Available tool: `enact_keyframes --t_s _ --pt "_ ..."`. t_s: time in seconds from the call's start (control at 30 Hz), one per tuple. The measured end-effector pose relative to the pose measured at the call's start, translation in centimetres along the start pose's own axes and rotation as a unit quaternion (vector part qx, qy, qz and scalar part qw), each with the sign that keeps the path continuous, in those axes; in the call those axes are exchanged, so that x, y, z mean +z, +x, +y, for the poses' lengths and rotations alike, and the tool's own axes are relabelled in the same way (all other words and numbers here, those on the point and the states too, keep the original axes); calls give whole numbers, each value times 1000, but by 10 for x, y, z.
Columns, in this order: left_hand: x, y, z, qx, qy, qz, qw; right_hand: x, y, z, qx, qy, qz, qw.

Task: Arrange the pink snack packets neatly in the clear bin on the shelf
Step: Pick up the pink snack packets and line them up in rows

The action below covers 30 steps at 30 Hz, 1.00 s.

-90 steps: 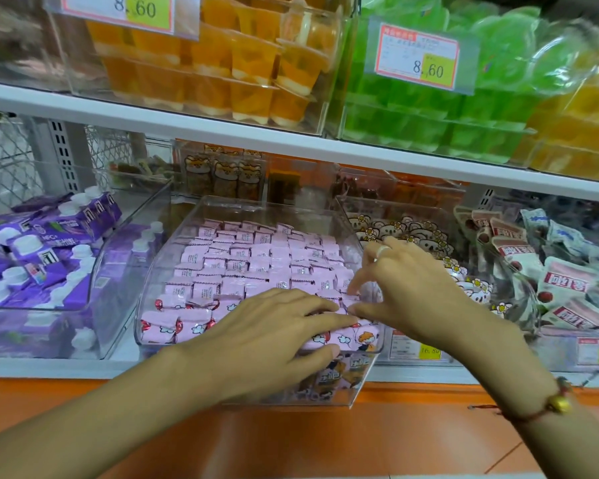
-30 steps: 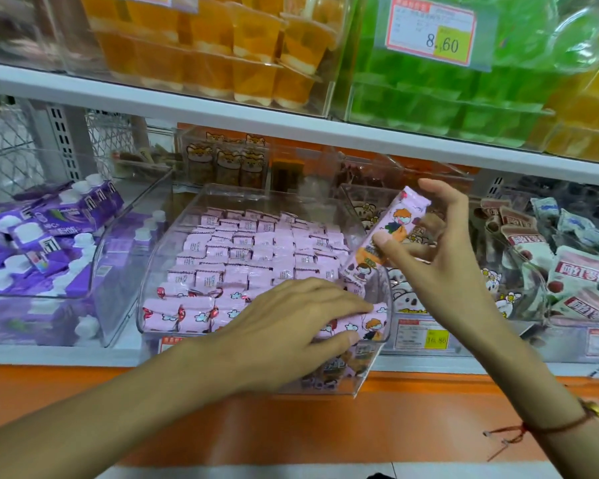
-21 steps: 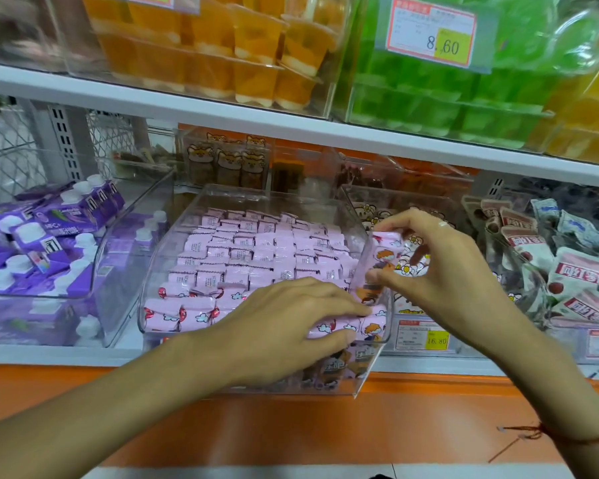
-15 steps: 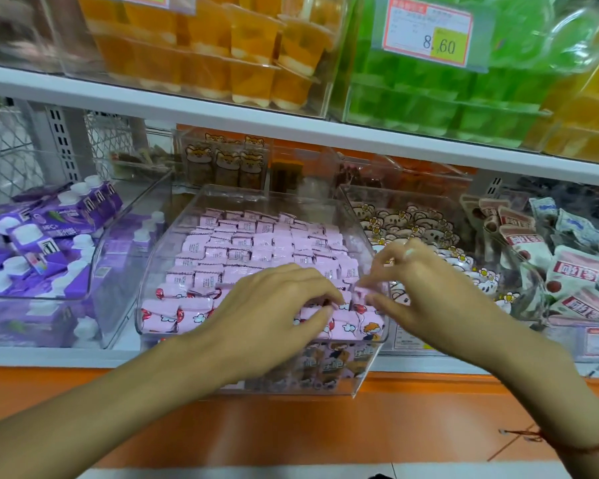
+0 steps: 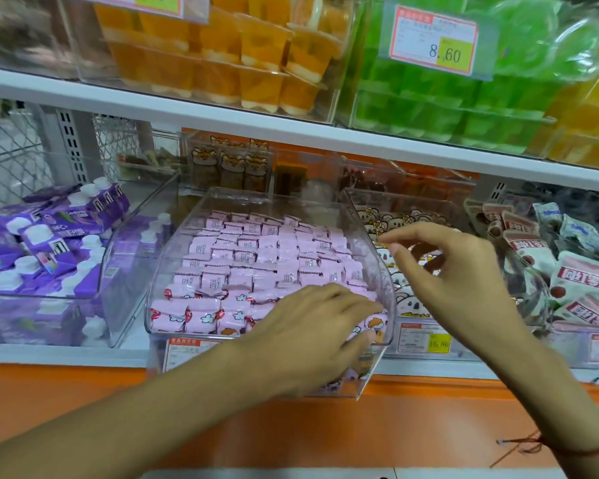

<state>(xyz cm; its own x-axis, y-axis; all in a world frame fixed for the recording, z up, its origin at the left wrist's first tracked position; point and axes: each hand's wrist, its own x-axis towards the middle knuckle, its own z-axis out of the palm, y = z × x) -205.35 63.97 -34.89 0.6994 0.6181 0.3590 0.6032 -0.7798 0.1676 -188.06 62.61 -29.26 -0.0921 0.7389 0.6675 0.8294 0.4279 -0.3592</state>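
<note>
My only view is head-worn, facing forward and slightly down, close to the clear plastic bin on the white shelf (wide-angle, edges bowed).

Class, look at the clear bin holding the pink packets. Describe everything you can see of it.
The clear bin looks like transparent hard plastic, with tall straight walls at the back and sides and a lower, curved front lip. It stands on the lower shelf, its front jutting past the edge, with other clear bins on either side. A price label sits behind its front wall. Pink packets fill it in rows. The left hand rests over its front right corner, the fingers on the packets; the right hand is above its right wall.
</note>
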Motion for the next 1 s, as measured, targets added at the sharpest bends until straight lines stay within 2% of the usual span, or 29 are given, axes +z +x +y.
enact_keyframes --t_s 0.17,0.27,0.37,0.43,0.57,0.73,0.83,0.93,1.0 --pt "-11 -9 -6 12 -8 10 1000 11 -1 -9 3 9 -52 999" --pt "-29 -29 -24 -31 -9 43 999 5 0 -8 4 -51 -151 987" --pt "-40 -48 -43 -68 5 71 995 0 -7 -8 -35 -115 -263 957" --pt "-38 -58 -48 -71 21 57 996 2 -13 -10 -71 -157 -291 941" --pt "-33 -67 -49 -58 40 41 997 0 -18 -15 -89 -174 -276 941" --pt "-30 -66 -49 -56 39 51 996 -1 -36 -15 -129 -154 -199 959" --pt "-30 -66 -49 -65 23 58 996 -1 -45 -14 -119 -143 -178 966" --pt "-34 -66 -48 -66 13 61 996 -2 -40 -16 -106 -162 -204 960" --pt "-46 -67 -49 -75 19 94 993 -5 -30 -17 -74 -153 -224 960"
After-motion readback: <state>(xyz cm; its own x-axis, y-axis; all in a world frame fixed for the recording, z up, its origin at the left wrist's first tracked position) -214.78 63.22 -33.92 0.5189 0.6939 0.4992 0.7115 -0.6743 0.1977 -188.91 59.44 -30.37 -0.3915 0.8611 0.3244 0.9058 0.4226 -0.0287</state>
